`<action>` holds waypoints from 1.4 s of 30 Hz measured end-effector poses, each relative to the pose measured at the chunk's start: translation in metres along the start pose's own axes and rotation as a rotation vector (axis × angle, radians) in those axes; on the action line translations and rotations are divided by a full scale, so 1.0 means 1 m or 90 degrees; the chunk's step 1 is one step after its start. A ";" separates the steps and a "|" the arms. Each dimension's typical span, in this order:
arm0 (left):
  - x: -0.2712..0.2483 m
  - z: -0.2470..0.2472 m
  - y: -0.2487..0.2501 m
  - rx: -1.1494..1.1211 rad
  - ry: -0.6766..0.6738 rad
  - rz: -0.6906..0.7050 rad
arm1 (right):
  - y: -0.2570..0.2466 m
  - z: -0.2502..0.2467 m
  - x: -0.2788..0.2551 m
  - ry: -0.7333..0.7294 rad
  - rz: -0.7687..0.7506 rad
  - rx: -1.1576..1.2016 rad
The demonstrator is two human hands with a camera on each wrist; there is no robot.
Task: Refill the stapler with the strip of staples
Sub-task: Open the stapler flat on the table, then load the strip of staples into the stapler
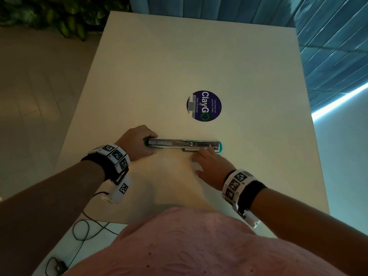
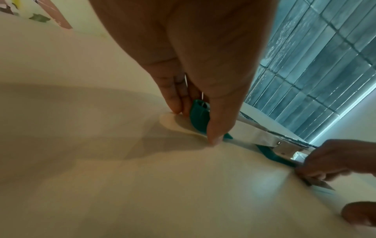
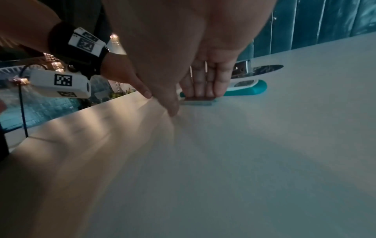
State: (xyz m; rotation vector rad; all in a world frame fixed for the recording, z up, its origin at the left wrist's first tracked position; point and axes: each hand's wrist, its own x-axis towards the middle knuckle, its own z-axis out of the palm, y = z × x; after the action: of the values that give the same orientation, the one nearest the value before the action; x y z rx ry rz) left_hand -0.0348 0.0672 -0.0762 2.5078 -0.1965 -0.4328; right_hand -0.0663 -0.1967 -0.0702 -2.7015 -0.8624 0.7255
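Note:
A teal stapler [image 1: 183, 143] lies swung open flat on the white table [image 1: 199, 56], its metal staple channel facing up. My left hand [image 1: 139, 143] grips its left end, the thumb [image 2: 213, 135] on one side of the teal tip [image 2: 198, 116] and the fingers on the other. A short silver strip of staples [image 3: 198, 102] lies on the table against the near side of the stapler's right half [image 3: 246, 91]. My right hand [image 1: 205, 154] lays straight fingers [image 3: 203, 83] on top of that strip [image 1: 190, 149]; its thumb [image 3: 173, 109] rests apart on the table.
A round dark blue sticker [image 1: 204, 105] is stuck to the table beyond the stapler. Black cables [image 1: 79, 232] lie on the floor at the near left. Green plants [image 1: 59, 18] stand at the far left, and a blue panelled wall [image 1: 328, 46] runs along the far right.

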 end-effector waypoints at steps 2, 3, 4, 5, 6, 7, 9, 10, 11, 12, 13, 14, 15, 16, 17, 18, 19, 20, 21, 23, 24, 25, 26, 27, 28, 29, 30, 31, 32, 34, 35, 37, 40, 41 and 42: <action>0.000 0.001 -0.004 0.003 0.013 -0.007 | 0.000 0.004 0.001 0.013 -0.019 -0.023; 0.000 0.001 -0.006 0.002 0.018 -0.008 | 0.001 0.005 0.001 0.018 -0.018 -0.024; 0.000 0.002 -0.007 -0.003 0.023 -0.010 | 0.001 0.005 0.002 0.017 -0.013 -0.018; 0.000 0.001 -0.007 -0.007 0.027 -0.012 | 0.000 0.004 0.002 0.014 -0.009 -0.009; 0.000 0.002 -0.007 -0.011 0.030 -0.014 | -0.001 0.002 0.003 0.015 -0.010 0.004; 0.000 0.002 -0.007 -0.014 0.033 -0.013 | -0.001 -0.001 0.004 0.024 -0.011 0.028; -0.001 0.003 -0.008 -0.013 0.038 -0.006 | 0.000 -0.012 0.004 0.084 -0.010 0.080; -0.001 0.004 -0.009 -0.013 0.041 -0.001 | 0.002 -0.019 0.005 0.119 -0.005 0.096; -0.001 0.004 -0.009 -0.014 0.044 0.005 | 0.006 -0.027 0.006 0.148 0.001 0.105; -0.001 0.004 -0.010 -0.017 0.046 0.009 | 0.011 -0.035 0.007 0.165 0.010 0.107; -0.001 0.004 -0.010 -0.018 0.048 0.011 | 0.016 -0.041 0.009 0.166 0.024 0.103; -0.001 0.004 -0.010 -0.016 0.049 0.011 | 0.021 -0.046 0.011 0.156 0.039 0.095; 0.000 0.004 -0.010 -0.014 0.049 0.011 | 0.026 -0.049 0.014 0.135 0.053 0.085; 0.000 0.004 -0.010 -0.011 0.048 0.011 | 0.028 -0.050 0.016 0.113 0.060 0.077; 0.000 0.004 -0.010 -0.008 0.049 0.012 | 0.030 -0.050 0.018 0.092 0.064 0.071; 0.000 0.004 -0.010 -0.006 0.049 0.011 | 0.030 -0.049 0.019 0.079 0.064 0.068; 0.000 0.004 -0.010 -0.005 0.049 0.010 | 0.030 -0.048 0.020 0.072 0.063 0.067; 0.001 0.004 -0.010 -0.005 0.049 0.011 | 0.030 -0.047 0.021 0.070 0.063 0.067; 0.001 0.004 -0.011 -0.005 0.050 0.012 | 0.030 -0.047 0.022 0.070 0.062 0.067; 0.001 0.004 -0.012 -0.005 0.050 0.015 | 0.030 -0.046 0.024 0.071 0.058 0.063; 0.001 0.004 -0.012 -0.006 0.049 0.018 | 0.030 -0.046 0.024 0.068 0.057 0.061; 0.001 0.005 -0.013 -0.008 0.048 0.018 | 0.030 -0.046 0.024 0.064 0.057 0.059; 0.001 0.005 -0.013 -0.010 0.048 0.017 | 0.030 -0.046 0.024 0.059 0.057 0.056; 0.001 0.005 -0.013 -0.012 0.049 0.015 | 0.030 -0.045 0.024 0.055 0.057 0.053; 0.001 0.005 -0.014 -0.014 0.050 0.015 | 0.030 -0.046 0.024 0.052 0.057 0.050; 0.001 0.005 -0.014 -0.017 0.048 0.016 | 0.030 -0.046 0.024 0.050 0.056 0.048; 0.001 0.005 -0.015 -0.019 0.045 0.017 | 0.030 -0.047 0.024 0.047 0.057 0.046; 0.002 0.006 -0.015 -0.018 0.043 0.016 | 0.030 -0.048 0.024 0.042 0.058 0.043; 0.002 0.006 -0.015 -0.016 0.042 0.014 | 0.029 -0.049 0.024 0.035 0.059 0.039; 0.002 0.006 -0.015 -0.017 0.045 0.013 | 0.030 -0.050 0.025 0.025 0.061 0.034; 0.002 0.006 -0.015 -0.019 0.048 0.014 | 0.030 -0.050 0.025 0.024 0.061 0.030; 0.002 0.006 -0.014 -0.021 0.048 0.016 | 0.031 -0.049 0.025 0.024 0.054 0.019; 0.001 0.005 -0.014 -0.024 0.043 0.016 | 0.031 -0.049 0.024 0.019 0.040 -0.005; 0.001 0.005 -0.015 -0.023 0.041 0.016 | 0.031 -0.050 0.023 0.019 0.039 -0.008; 0.002 0.005 -0.015 -0.020 0.041 0.017 | 0.030 -0.051 0.022 0.019 0.040 -0.004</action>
State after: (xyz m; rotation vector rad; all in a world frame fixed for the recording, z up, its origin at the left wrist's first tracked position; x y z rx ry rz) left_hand -0.0345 0.0764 -0.0891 2.4812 -0.1961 -0.3413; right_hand -0.0098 -0.2105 -0.0460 -2.7491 -0.7770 0.6947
